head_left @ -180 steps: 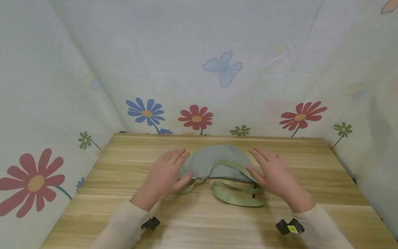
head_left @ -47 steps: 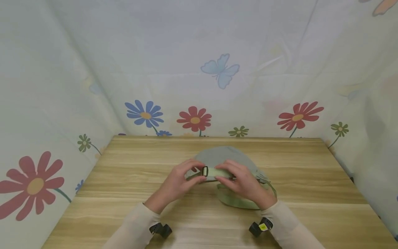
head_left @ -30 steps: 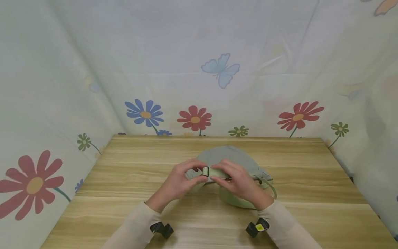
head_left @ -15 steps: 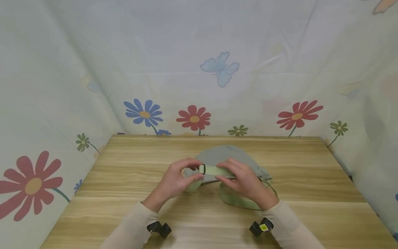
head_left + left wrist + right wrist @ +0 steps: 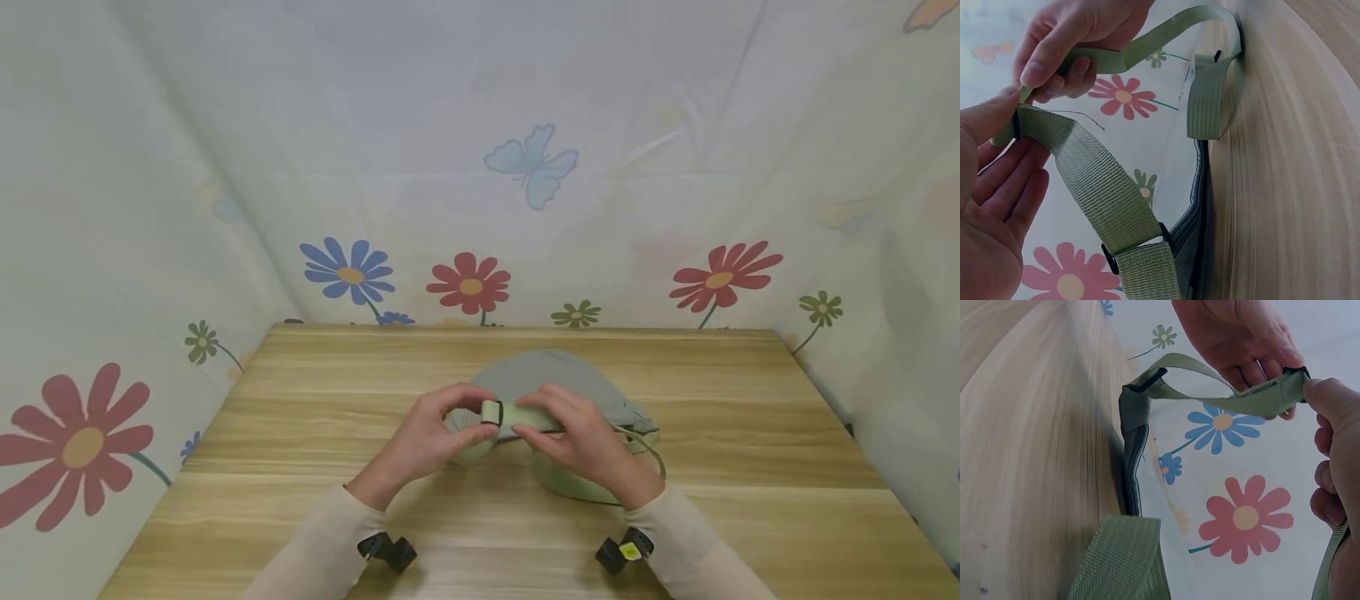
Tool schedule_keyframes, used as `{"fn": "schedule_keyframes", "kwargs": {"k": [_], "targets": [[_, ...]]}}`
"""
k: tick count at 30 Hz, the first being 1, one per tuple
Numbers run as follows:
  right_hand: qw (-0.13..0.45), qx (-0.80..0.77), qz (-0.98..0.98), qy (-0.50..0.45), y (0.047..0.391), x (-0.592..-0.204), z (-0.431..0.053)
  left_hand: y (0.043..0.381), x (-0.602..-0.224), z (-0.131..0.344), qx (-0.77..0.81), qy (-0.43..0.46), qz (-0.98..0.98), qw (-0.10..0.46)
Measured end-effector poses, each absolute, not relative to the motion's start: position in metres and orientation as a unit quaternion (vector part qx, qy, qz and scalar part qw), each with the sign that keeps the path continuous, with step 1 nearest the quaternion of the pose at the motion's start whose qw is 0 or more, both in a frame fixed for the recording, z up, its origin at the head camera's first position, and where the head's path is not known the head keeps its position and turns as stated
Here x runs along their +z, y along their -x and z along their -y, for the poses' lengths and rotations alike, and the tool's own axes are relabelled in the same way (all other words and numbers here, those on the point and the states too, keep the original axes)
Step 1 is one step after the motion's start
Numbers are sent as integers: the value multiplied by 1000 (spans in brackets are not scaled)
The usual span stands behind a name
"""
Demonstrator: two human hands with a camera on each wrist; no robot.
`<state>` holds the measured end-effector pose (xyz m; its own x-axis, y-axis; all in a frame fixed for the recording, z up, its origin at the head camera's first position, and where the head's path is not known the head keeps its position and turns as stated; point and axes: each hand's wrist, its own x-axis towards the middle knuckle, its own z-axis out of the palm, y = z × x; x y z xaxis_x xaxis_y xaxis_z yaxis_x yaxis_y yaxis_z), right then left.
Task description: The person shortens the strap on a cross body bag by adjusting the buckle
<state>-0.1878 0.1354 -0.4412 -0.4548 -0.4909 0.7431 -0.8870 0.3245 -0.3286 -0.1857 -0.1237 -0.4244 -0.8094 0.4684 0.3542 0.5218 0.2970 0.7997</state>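
Just below centre of head frame, on worktop (image 5: 337, 354): grey bag (image 5: 551, 373) | left hand (image 5: 429, 433), fingers: pinching green strap (image 5: 525, 416) at black slider (image 5: 500, 412) | right hand (image 5: 581, 437), fingers: pinching same strap just beside | possible: twist, from uneven pull; slip, from loose pinch

Pale green on the strap (image 5: 524, 417), grey on the bag (image 5: 551, 377), black at the buckle (image 5: 500, 413), streaked tan across the table (image 5: 225, 500), printed with red, blue and green flowers (image 5: 470, 287) on the white backdrop (image 5: 405, 125).
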Motion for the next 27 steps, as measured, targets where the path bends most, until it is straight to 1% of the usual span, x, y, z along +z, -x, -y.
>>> {"fn": "schedule_keyframes", "kwargs": {"k": [6,14,20,27], "targets": [[255,351,777,-456,185,-436,-136,187,-425,122,-499,335,798,34],[268,314,794,-446,184,-435,-153,187,-428,126,-508,317,799,54],[263,316,794,-448,184,-434,-154,186,-428,127,-515,316,796,45],[284,327,779,-454,185,-437,-151,185,-426,127,-512,311,800,31]]}}
